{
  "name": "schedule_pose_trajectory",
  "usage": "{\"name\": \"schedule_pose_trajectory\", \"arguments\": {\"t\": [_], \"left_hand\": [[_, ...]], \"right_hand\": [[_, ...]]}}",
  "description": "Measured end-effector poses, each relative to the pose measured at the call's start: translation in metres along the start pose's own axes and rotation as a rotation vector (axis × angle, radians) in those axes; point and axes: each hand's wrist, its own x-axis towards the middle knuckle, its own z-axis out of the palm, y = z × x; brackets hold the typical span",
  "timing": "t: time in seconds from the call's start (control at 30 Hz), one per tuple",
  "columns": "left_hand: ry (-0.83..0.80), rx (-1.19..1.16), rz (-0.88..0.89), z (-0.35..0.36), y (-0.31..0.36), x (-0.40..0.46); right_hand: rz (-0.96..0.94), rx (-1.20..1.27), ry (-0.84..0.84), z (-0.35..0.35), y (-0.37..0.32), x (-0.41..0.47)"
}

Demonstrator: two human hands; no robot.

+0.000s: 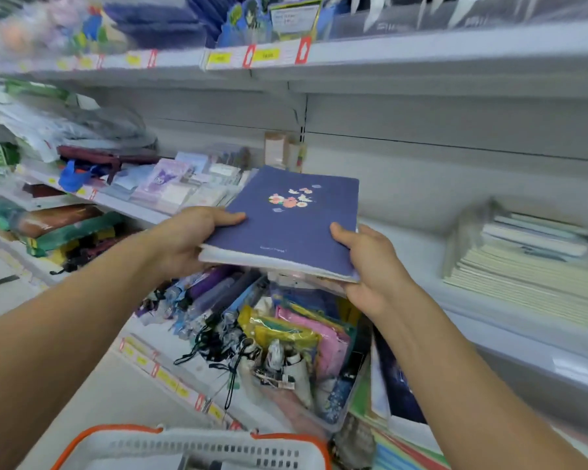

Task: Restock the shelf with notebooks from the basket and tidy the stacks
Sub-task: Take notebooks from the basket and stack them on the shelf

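Both hands hold a small stack of notebooks in the middle of the frame, in front of the shelf.

At the bottom edge a white basket [197, 449] with an orange rim is cut off, its contents hard to make out; a clear tub [319, 395] at lower centre holds pouches and corded items. The stack of notebooks [286, 225] has a navy top cover with a small flower print and pale page edges. The left hand [187, 239] grips its left edge, thumb on top; the right hand [370, 262] grips the right corner, fingers hidden beneath. The shelf [421, 252] behind carries a pale stack [530, 262] at right, blurred.
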Motion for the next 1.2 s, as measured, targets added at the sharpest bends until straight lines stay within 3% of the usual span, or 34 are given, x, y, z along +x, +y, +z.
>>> {"name": "schedule_pose_trajectory", "arguments": {"t": [0.17, 0.43, 0.57, 0.8, 0.97, 1.2], "left_hand": [[0.033, 0.416, -0.060, 0.020, 0.026, 0.079], [0.320, 0.345, 0.126, -0.001, 0.012, 0.178], [0.285, 0.460, 0.074, -0.015, 0.007, 0.194], [0.537, 0.770, 0.182, -0.008, -0.001, 0.221], [0.579, 0.774, 0.191, -0.015, -0.005, 0.229], [0.565, 0.810, 0.183, -0.018, -0.004, 0.230]], "right_hand": [[0.065, -0.026, 0.162, -0.014, -0.020, 0.076], [0.020, -0.374, 0.097, -0.012, 0.000, 0.153], [0.022, -0.765, 0.080, -0.010, 0.012, 0.159], [-0.156, -1.125, 0.249, -0.021, 0.019, 0.185], [-0.174, -1.228, 0.252, -0.023, 0.022, 0.193], [-0.170, -1.113, 0.253, -0.025, 0.023, 0.199]]}}
